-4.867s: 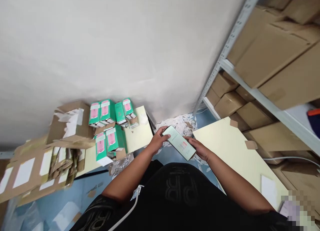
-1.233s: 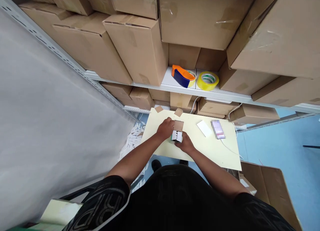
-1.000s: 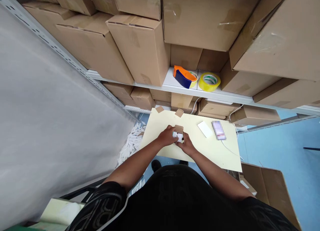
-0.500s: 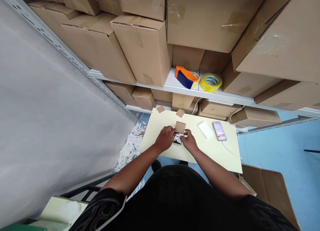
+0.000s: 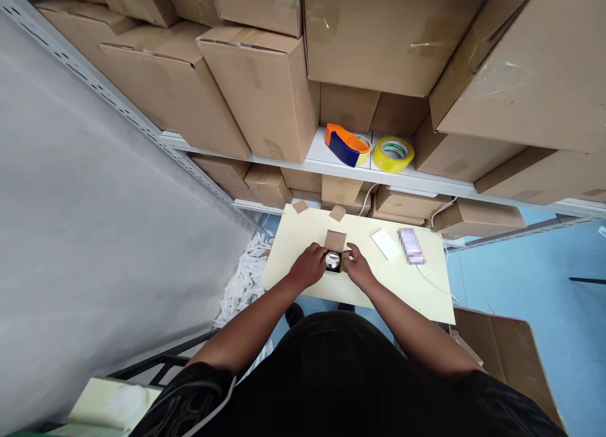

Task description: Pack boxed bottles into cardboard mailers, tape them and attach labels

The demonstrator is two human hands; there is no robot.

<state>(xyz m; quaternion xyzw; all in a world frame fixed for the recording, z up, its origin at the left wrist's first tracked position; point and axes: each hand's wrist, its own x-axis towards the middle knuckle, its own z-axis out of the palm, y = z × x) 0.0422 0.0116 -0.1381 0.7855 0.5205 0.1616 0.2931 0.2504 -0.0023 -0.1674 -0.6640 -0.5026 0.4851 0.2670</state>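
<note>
A small cardboard box point(image 5: 336, 240) stands on the pale yellow table, its brown lid raised at the far side. Inside lies a round, shiny, silver object point(image 5: 332, 261) that mirrors light; its exact kind is unclear. My left hand point(image 5: 308, 264) grips the box's left side, with the fingers bent around its edge. On the right, my right hand point(image 5: 358, 267) has its thumb and fingers closed on the side or side flap of the same box. The fingertips of both hands are partly hidden.
On the table point(image 5: 411, 298) lie a white flat box point(image 5: 385, 244), a blurred-out phone point(image 5: 411, 245) with a cable, and small cardboard pieces point(image 5: 338, 213). The shelf ahead holds cartons point(image 5: 258, 89), an orange-blue tape dispenser point(image 5: 348, 144) and yellow tape point(image 5: 392, 154). White strips point(image 5: 241, 273) cover the floor at left.
A pale flap or piece by my right thumb no longer covers part of the silver object, which now shows whole. Both hands stay at the box; the view has shifted slightly.
</note>
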